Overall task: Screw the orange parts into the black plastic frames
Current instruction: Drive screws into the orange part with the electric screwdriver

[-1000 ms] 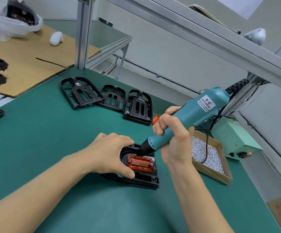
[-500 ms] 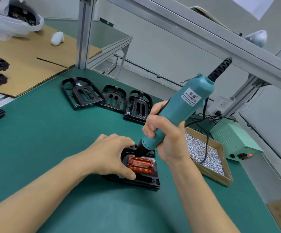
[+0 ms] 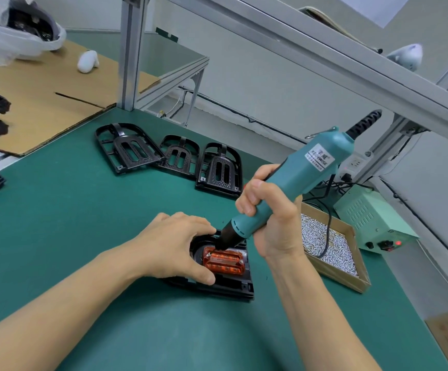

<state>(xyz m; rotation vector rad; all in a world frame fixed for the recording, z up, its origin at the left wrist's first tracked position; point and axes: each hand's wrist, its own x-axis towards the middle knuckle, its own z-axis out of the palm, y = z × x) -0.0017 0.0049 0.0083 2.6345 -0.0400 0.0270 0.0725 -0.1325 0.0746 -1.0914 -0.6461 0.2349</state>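
Squarely seated, ribbed translucent orange part [image 3: 224,262] fills black frame [image 3: 233,286].

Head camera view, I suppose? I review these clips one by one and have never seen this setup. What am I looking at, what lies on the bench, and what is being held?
Yes: the single picture comes from a camera worn on a person's head, looking down at their two bare hands. No robot is involved.

The right hand grips a teal electric screwdriver, its tip down on a corner of the orange part. That part sits in a black frame, which the left hand holds steady on the green mat.

Further back lie three more frames without orange parts. To the right stand a cardboard tray of screws and a pale green power box with a red light on.
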